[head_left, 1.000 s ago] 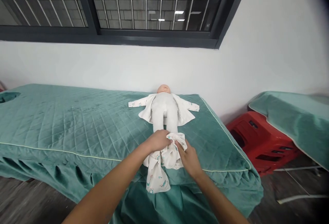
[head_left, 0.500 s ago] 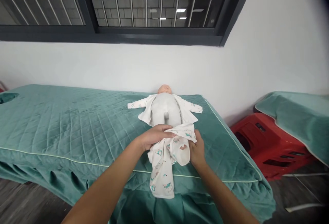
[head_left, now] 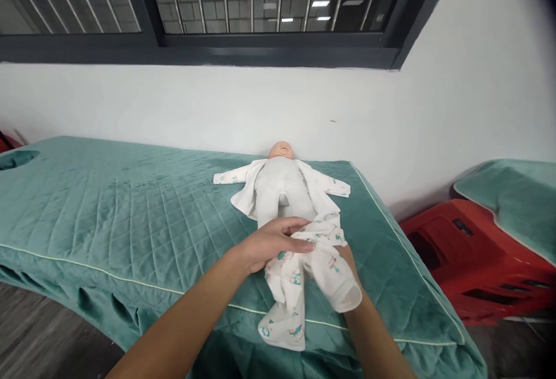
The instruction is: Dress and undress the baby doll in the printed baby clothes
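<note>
A baby doll (head_left: 282,185) lies on its back, its head toward the wall, with a white patterned baby jacket (head_left: 332,185) spread open and its sleeves stretched sideways. Bunched over the doll's lower legs are white baby trousers (head_left: 289,286) with a small coloured print. My left hand (head_left: 278,243) is closed on their upper left part, thumb lying over the cloth. At their right side, my right hand (head_left: 348,258) holds the cloth from beneath; its fingers are hidden, and one trouser leg drapes over the wrist. The other leg hangs toward the bed's front edge.
The doll is on a green quilted bed cover (head_left: 130,211) with a pale piped edge. Behind it are a white wall (head_left: 217,106) and a dark-framed barred window (head_left: 278,48). Red plastic stools (head_left: 482,269), partly under a green cloth (head_left: 512,199), stand to the right.
The trousers have shifted to the right in view, and one leg now hangs across my right wrist. My right hand has slipped further under the cloth. The camera view has moved slightly.
</note>
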`<action>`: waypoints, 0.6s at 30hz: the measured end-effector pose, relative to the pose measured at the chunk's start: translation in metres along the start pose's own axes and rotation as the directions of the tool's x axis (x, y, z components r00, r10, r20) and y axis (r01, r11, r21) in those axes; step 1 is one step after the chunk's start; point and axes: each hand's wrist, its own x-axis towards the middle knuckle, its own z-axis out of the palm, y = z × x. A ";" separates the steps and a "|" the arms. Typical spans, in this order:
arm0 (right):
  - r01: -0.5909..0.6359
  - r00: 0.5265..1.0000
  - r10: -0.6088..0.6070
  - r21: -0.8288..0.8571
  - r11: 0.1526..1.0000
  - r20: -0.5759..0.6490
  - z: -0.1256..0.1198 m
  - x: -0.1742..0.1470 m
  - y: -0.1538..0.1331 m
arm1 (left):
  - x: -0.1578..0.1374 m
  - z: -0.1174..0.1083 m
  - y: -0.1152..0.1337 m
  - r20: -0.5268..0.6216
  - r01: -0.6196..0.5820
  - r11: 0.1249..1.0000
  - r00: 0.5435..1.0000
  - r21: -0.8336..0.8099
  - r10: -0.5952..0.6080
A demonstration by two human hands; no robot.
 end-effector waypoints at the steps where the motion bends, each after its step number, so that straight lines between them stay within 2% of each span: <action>1: 0.004 1.000 -0.004 0.048 0.999 0.005 0.002 -0.002 -0.001 | 0.001 -0.005 -0.001 -0.005 -0.017 0.999 1.000 0.042 0.017; 3: 0.022 1.000 -0.018 0.164 0.986 -0.025 0.009 -0.004 -0.001 | 0.005 -0.015 -0.001 -0.067 -0.033 0.993 0.997 0.114 0.041; 5: 0.076 0.993 -0.054 0.205 0.976 -0.108 0.016 -0.002 0.000 | 0.013 -0.022 0.001 -0.109 -0.068 0.977 0.990 0.200 0.091; 8: 0.186 0.961 -0.168 0.060 0.981 -0.219 0.020 0.011 0.000 | 0.025 -0.026 0.006 -0.080 -0.169 0.914 0.974 0.368 0.212; 10: 0.234 0.943 -0.240 -0.054 0.971 -0.230 0.018 0.025 -0.004 | 0.033 -0.026 0.011 -0.056 -0.217 0.862 0.961 0.459 0.271; 13: 0.302 0.920 -0.322 -0.120 0.946 -0.222 0.015 0.051 -0.010 | 0.045 -0.026 0.014 -0.042 -0.262 0.789 0.939 0.555 0.341; 16: 0.328 0.905 -0.356 -0.151 0.932 -0.233 0.014 0.073 -0.012 | 0.055 -0.034 0.014 -0.037 -0.301 0.741 0.915 0.601 0.401; 18: 0.305 0.912 -0.337 -0.162 0.938 -0.235 0.016 0.081 -0.010 | 0.060 -0.043 0.010 -0.054 -0.304 0.732 0.905 0.610 0.421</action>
